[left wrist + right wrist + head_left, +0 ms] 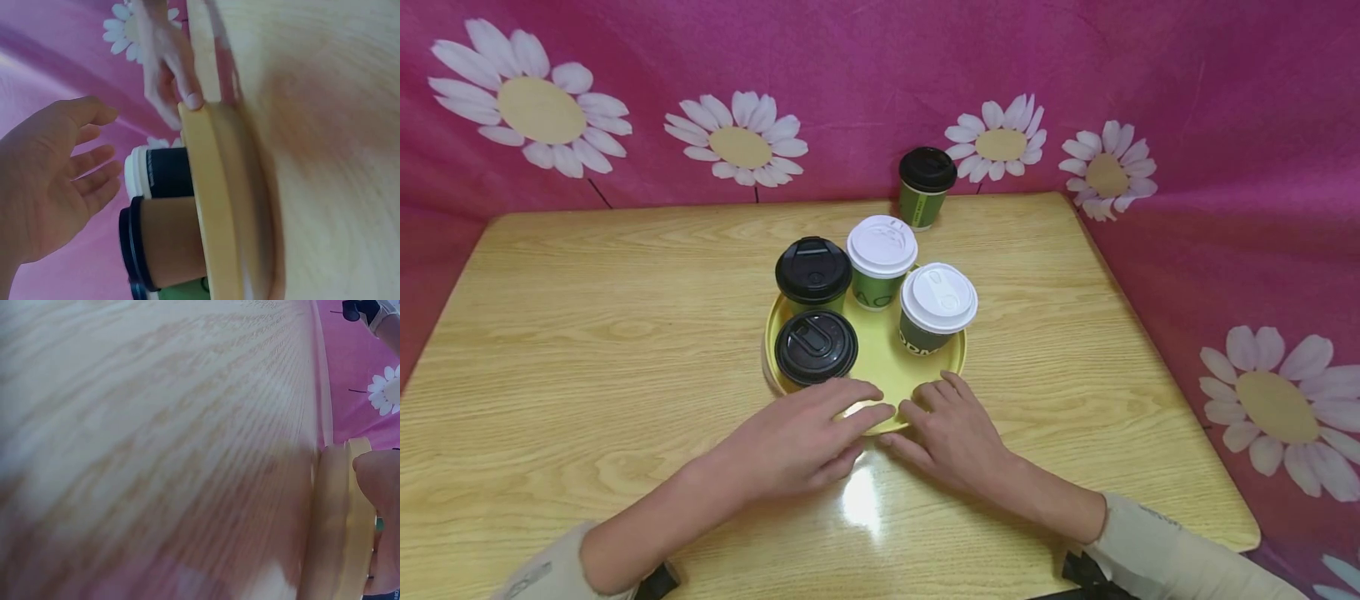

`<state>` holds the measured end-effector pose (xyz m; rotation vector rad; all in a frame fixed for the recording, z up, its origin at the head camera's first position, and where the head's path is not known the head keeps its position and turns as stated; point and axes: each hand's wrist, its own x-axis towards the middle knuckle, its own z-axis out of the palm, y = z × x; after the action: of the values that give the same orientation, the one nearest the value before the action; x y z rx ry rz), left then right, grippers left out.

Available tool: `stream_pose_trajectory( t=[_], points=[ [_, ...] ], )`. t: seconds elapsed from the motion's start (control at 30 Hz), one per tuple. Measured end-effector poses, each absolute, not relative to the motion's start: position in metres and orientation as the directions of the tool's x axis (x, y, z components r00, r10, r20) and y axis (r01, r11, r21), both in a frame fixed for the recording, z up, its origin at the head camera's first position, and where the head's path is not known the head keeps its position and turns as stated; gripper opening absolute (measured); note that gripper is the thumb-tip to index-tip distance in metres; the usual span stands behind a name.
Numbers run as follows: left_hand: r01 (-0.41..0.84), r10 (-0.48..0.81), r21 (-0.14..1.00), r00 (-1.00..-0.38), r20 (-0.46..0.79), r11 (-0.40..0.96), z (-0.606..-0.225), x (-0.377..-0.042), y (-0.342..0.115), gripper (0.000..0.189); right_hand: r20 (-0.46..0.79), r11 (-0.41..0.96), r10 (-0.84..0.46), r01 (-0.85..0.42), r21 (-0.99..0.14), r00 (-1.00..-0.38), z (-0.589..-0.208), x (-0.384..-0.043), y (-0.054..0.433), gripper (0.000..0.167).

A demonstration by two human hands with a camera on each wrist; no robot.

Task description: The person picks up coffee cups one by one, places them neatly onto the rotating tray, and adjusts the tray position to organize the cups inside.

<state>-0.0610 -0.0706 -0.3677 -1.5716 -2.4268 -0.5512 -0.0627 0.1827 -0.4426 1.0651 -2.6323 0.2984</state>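
Note:
A round yellow tray (876, 367) carries two black-lidded paper cups on its left. The nearer black-lidded cup (816, 346) has a brown body in the left wrist view; the farther black-lidded cup (812, 271) is green. Two white-lidded cups share the tray: a green cup (880, 262) at the back and a dark cup (936, 308) on the right. My left hand (808, 429) hovers over the near-left rim, fingers relaxed, holding nothing. At the near-right rim, my right hand (955, 429) grips the tray, thumb at the edge and fingers reaching inside.
Another green cup with a black lid (925, 187) stands behind the tray, near the back edge of the wooden table (610, 333). A pink cloth with daisies (865, 75) hangs behind the table and along its right side.

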Motion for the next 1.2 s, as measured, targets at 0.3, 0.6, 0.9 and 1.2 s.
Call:
stream_pose_trajectory(
  t=[0.3,0.6,0.9,1.2],
  points=[
    [0.879,0.858,0.252,-0.461,0.227,0.406,-0.388,-0.056,-0.064,0.052,0.328,0.699,-0.663,-0.713,-0.050,-0.673,-0.440,-0.064,0.182,0.052],
    [0.864,0.844,0.168,-0.501,0.191,0.474,-0.410,-0.058,-0.059,0.051,0.341,0.689,-0.664,-0.722,-0.066,-0.665,-0.441,-0.065,0.181,0.043],
    [0.851,0.831,0.121,-0.526,0.181,0.512,-0.421,-0.060,-0.054,0.051,0.350,0.684,-0.663,-0.725,-0.074,-0.661,-0.443,-0.065,0.180,0.042],
    [0.834,0.816,0.103,-0.551,0.175,0.541,-0.425,-0.060,-0.053,0.038,0.362,0.678,-0.667,-0.732,-0.065,-0.651,-0.443,-0.064,0.177,0.046]
  ],
)
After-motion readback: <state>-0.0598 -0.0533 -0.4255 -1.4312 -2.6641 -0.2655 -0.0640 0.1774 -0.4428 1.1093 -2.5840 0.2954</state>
